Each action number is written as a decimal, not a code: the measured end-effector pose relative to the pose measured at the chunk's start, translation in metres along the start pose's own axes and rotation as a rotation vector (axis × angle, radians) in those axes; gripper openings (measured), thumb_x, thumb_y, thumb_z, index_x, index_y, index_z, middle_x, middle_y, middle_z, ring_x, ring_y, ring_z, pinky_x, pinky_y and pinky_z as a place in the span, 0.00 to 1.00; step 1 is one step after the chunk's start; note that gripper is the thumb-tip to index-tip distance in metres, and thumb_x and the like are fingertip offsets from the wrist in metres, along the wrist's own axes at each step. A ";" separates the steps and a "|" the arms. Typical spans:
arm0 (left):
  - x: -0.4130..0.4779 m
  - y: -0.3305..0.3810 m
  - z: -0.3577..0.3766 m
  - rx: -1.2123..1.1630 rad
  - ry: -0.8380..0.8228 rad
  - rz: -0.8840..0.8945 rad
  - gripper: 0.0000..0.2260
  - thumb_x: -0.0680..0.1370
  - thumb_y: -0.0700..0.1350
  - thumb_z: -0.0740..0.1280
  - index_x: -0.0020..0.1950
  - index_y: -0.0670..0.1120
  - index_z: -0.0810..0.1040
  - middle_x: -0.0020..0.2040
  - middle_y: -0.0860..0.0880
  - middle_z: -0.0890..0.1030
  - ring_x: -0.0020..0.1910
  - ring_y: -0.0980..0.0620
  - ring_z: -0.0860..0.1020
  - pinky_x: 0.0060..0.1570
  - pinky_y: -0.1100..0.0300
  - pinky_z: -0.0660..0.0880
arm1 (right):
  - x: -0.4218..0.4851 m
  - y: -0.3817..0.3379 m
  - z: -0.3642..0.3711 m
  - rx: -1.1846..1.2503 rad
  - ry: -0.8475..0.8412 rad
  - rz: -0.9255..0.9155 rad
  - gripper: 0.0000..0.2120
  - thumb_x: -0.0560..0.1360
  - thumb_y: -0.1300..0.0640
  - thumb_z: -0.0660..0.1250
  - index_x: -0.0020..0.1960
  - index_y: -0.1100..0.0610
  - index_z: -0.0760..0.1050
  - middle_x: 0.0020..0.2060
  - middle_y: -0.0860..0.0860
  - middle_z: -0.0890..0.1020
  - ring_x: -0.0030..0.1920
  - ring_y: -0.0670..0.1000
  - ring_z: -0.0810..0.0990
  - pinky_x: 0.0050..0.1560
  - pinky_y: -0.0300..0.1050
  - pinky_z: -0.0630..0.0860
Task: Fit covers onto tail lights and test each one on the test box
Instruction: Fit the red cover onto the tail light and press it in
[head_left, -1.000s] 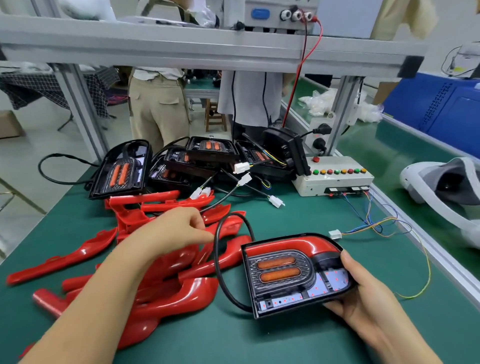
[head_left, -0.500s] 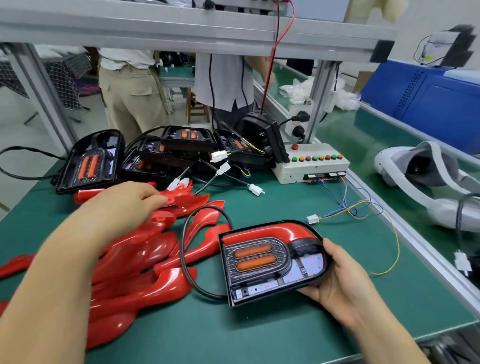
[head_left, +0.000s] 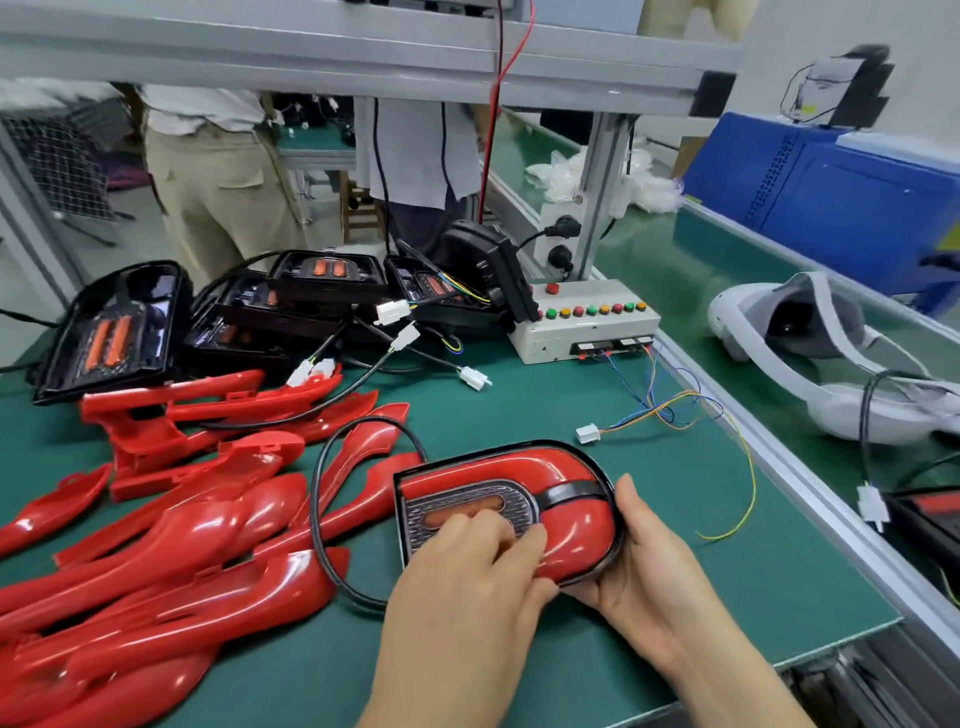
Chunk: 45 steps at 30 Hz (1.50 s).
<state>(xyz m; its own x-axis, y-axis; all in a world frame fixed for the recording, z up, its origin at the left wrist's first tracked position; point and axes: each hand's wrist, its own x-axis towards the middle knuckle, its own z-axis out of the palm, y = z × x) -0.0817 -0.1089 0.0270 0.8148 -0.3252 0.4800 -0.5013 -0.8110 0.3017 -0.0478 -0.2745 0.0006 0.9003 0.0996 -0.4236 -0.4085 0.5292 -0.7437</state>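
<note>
A black tail light lies near the front of the green mat, and a red cover fills its right and lower part. My right hand cups its right edge from beneath. My left hand rests on top, fingers pressing on the red cover and the grey grille. The light's black cable loops off to the left. Several loose red covers are heaped at the left. The white test box with coloured buttons stands behind, its loose white connector lying on the mat.
Several uncovered black tail lights with white plugs are piled behind the covers. A white headset lies on the conveyor at the right, beside a blue machine. An aluminium frame spans overhead. Two people stand beyond the bench.
My left hand left the pile of red covers and came onto the tail light. The light's lower right, which showed bare LEDs before, is now under a red cover.
</note>
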 end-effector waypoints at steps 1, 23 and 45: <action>-0.001 0.000 0.002 0.002 0.012 -0.001 0.18 0.70 0.54 0.60 0.48 0.49 0.85 0.36 0.52 0.78 0.32 0.51 0.77 0.29 0.64 0.73 | 0.000 0.000 0.001 -0.008 0.000 -0.008 0.29 0.74 0.40 0.57 0.52 0.64 0.81 0.51 0.64 0.83 0.44 0.58 0.85 0.34 0.50 0.81; -0.007 0.002 0.004 0.021 0.089 -0.003 0.11 0.68 0.45 0.74 0.48 0.44 0.85 0.34 0.49 0.76 0.32 0.50 0.76 0.28 0.64 0.73 | -0.003 0.003 -0.001 -0.080 0.014 -0.040 0.30 0.71 0.39 0.59 0.59 0.61 0.78 0.51 0.62 0.84 0.47 0.57 0.85 0.40 0.53 0.82; -0.009 -0.001 0.017 0.044 0.079 0.004 0.11 0.66 0.49 0.75 0.47 0.47 0.85 0.34 0.50 0.74 0.32 0.50 0.73 0.29 0.63 0.71 | -0.007 0.001 0.001 -0.165 -0.061 -0.109 0.28 0.65 0.45 0.71 0.61 0.57 0.75 0.53 0.59 0.83 0.46 0.56 0.84 0.39 0.50 0.80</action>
<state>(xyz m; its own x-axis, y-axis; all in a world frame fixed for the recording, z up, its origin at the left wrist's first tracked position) -0.0837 -0.1134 0.0082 0.7864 -0.2909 0.5449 -0.4903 -0.8306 0.2642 -0.0546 -0.2736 0.0033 0.9458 0.1032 -0.3079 -0.3231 0.3947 -0.8601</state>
